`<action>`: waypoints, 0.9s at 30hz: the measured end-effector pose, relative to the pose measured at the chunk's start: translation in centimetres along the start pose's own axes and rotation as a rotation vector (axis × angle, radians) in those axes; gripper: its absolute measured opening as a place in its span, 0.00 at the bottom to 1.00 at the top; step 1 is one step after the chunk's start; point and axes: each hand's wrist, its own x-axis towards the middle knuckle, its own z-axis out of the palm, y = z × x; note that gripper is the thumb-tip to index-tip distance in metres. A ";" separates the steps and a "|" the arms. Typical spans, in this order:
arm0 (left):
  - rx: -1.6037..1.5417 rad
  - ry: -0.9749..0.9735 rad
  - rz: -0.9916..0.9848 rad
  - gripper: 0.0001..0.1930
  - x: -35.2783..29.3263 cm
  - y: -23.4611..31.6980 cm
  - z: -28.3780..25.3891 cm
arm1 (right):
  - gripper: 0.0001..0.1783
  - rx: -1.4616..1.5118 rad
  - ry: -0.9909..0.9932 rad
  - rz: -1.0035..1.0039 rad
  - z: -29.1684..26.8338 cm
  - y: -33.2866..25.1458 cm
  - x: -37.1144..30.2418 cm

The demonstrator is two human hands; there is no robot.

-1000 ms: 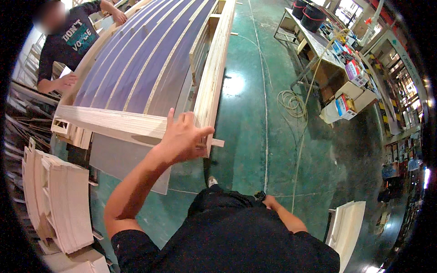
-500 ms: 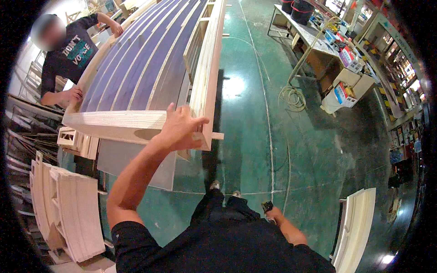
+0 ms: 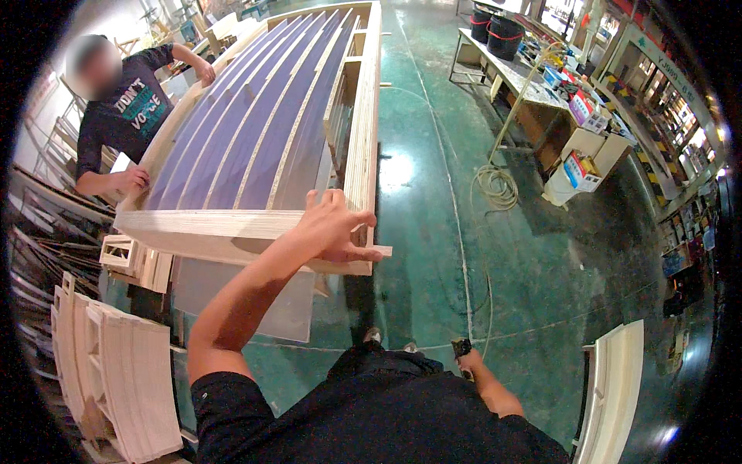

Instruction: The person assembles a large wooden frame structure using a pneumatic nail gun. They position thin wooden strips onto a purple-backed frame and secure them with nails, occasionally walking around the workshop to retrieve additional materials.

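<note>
My left hand [image 3: 334,232] rests on the near right corner of a large wooden frame [image 3: 357,166]. Its fingers are spread across the plywood end beam [image 3: 205,223], and the thumb reaches a short wood strip [image 3: 383,250] jutting past the corner. Inside the frame lie purplish panels [image 3: 255,127] between pale curved ribs. Low at my right side, my right hand [image 3: 470,361] is closed around a dark tool that looks like an air nail gun [image 3: 461,347]; its details are too small to make out.
Across the frame, a co-worker [image 3: 127,116] has both hands at its left edge. Curved wooden pieces [image 3: 127,379] stand lower left, and a pale panel [image 3: 614,394] lower right. A hose [image 3: 495,187] lies coiled beside a cluttered workbench [image 3: 533,89]. Black buckets [image 3: 505,39] stand on it.
The view has shifted, so the frame sits lower in it. My left hand stays at the corner, its thumb now stretched toward the jutting strip. The right hand keeps the tool low.
</note>
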 end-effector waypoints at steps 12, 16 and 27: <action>0.027 -0.015 -0.132 0.36 0.6 -0.4 -0.1 | 0.12 -0.238 -0.175 -0.079 -1.6 -9.3 -3.8; 0.032 0.041 -0.079 0.36 0.7 0.0 1.4 | 0.14 -0.206 -0.065 0.080 -1.8 -5.2 -5.3; -0.019 0.020 -0.079 0.35 0.8 0.0 0.4 | 0.15 -0.258 -0.136 -0.011 -4.3 -9.8 -8.5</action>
